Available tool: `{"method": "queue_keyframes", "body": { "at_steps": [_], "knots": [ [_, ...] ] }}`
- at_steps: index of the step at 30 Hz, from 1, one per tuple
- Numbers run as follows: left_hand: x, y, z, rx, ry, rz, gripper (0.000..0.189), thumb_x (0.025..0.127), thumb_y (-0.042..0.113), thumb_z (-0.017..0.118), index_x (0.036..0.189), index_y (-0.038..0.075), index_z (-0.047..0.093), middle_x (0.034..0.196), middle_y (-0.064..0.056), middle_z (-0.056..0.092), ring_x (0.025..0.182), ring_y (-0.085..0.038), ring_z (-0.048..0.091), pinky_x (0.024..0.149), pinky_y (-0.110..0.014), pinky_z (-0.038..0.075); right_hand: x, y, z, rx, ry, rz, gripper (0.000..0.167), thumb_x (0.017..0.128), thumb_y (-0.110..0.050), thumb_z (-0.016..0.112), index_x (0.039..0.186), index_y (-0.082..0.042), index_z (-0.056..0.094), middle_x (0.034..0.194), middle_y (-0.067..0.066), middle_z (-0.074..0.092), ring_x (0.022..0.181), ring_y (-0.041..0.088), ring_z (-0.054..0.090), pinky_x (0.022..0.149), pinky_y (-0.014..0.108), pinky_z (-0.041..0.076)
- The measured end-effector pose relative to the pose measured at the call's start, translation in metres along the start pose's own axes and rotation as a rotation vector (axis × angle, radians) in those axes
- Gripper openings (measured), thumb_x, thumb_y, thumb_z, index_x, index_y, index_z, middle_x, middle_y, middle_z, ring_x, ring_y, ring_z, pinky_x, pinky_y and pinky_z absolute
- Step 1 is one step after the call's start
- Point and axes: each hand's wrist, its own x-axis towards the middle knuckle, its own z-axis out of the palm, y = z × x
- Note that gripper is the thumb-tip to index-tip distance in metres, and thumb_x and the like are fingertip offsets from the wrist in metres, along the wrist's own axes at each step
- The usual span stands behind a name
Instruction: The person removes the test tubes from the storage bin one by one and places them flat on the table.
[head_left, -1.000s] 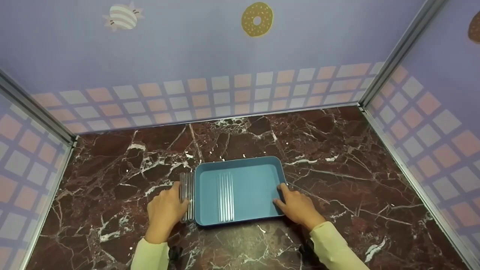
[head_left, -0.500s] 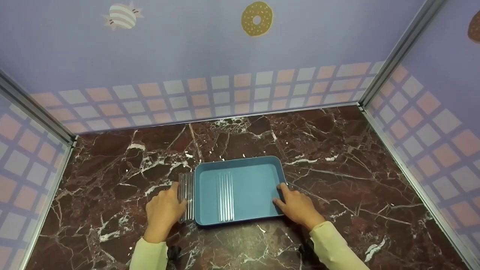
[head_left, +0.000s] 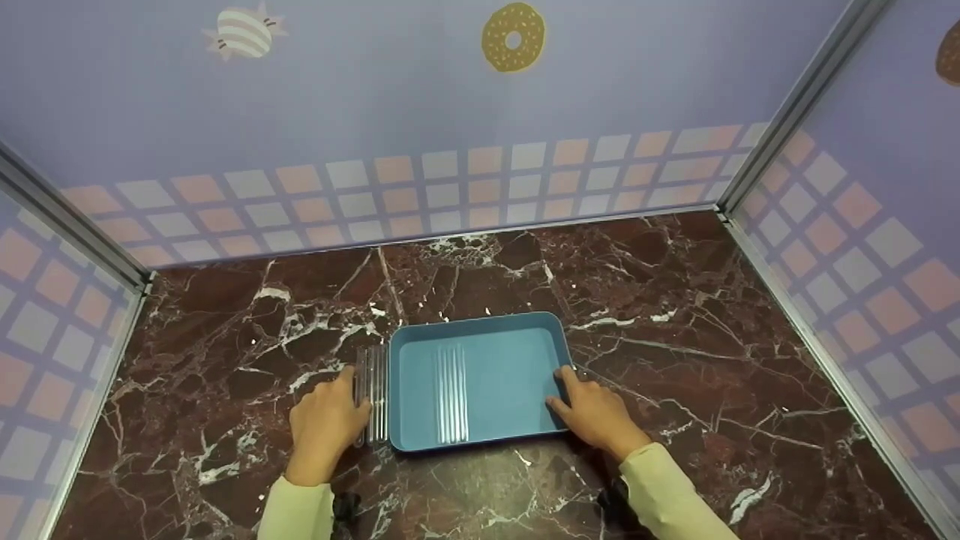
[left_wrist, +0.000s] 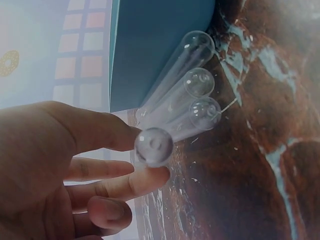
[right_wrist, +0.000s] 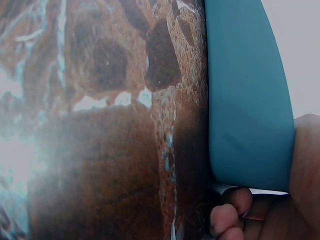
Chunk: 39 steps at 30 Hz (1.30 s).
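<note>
The left hand [head_left: 326, 420] and the clear tube [left_wrist: 154, 146] it pinches have slid a bit left, away from the blue tray [head_left: 514, 382]. Three other tubes [left_wrist: 199, 82] (see-through, with round ends) lie between that tube and the tray. Shiny tubes [head_left: 452, 394] lie inside it. The right hand [head_left: 596, 416] pinches the tray's right edge. Below is a dark red table [head_left: 697, 375].

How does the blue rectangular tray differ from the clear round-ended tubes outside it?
The blue rectangular tray is opaque; the clear round-ended tubes are see-through. The tray is wide and shallow, while each tube is narrow and long. The right hand grips the tray; the left hand pinches one tube. Both show rounding: tray corners, tube ends.
</note>
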Motion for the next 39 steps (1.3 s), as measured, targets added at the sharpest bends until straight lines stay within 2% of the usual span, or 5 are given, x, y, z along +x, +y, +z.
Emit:
{"method": "queue_keyframes", "body": {
  "at_steps": [6,15,20,28,39],
  "knots": [
    [0.0021,-0.0006,0.0014,-0.005,0.013,0.004,0.052,0.091,0.018,0.077,0.137,-0.002,0.062,0.086,-0.028,0.069,0.059,-0.039,0.062,0.051,-0.054,0.051,-0.0004,-0.0001,0.0002,-0.004,0.012,-0.006,0.040,0.102,-0.032,0.070,0.131,-0.008,0.057,0.099,0.029,0.072,0.083,0.049,0.071,0.071,0.063,0.054],
    [0.0063,-0.0018,0.0028,-0.011,-0.027,-0.020,0.054,0.092,0.019,0.075,0.138,-0.003,0.061,0.098,-0.034,0.070,0.071,-0.048,0.067,0.058,-0.060,0.053,-0.0004,0.0000,0.0011,0.001,0.017,0.002,0.039,0.102,-0.032,0.070,0.130,-0.009,0.058,0.099,0.029,0.072,0.083,0.050,0.071,0.071,0.063,0.054],
    [0.0072,-0.0021,0.0026,-0.016,-0.047,-0.025,0.055,0.092,0.020,0.075,0.140,-0.003,0.060,0.097,-0.032,0.071,0.068,-0.045,0.066,0.056,-0.058,0.053,0.0000,-0.0003,0.0006,0.003,0.014,0.005,0.038,0.102,-0.032,0.070,0.130,-0.009,0.058,0.100,0.029,0.072,0.086,0.050,0.071,0.072,0.064,0.054],
    [0.0076,-0.0030,0.0037,-0.017,-0.051,-0.007,0.056,0.093,0.019,0.076,0.141,-0.005,0.059,0.090,-0.028,0.071,0.055,-0.031,0.057,0.049,-0.049,0.049,0.0007,-0.0004,-0.0004,-0.008,-0.026,0.029,0.040,0.104,-0.033,0.067,0.134,-0.010,0.056,0.109,0.028,0.072,0.092,0.049,0.071,0.076,0.063,0.054],
    [0.0078,-0.0033,0.0060,-0.018,-0.046,-0.009,0.056,0.093,0.019,0.075,0.141,-0.005,0.059,0.096,-0.032,0.071,0.059,-0.036,0.060,0.052,-0.052,0.050,0.0007,0.0004,0.0012,-0.008,0.003,0.015,0.039,0.102,-0.032,0.069,0.131,-0.009,0.056,0.103,0.030,0.072,0.090,0.051,0.071,0.075,0.064,0.054]
  ]
}}
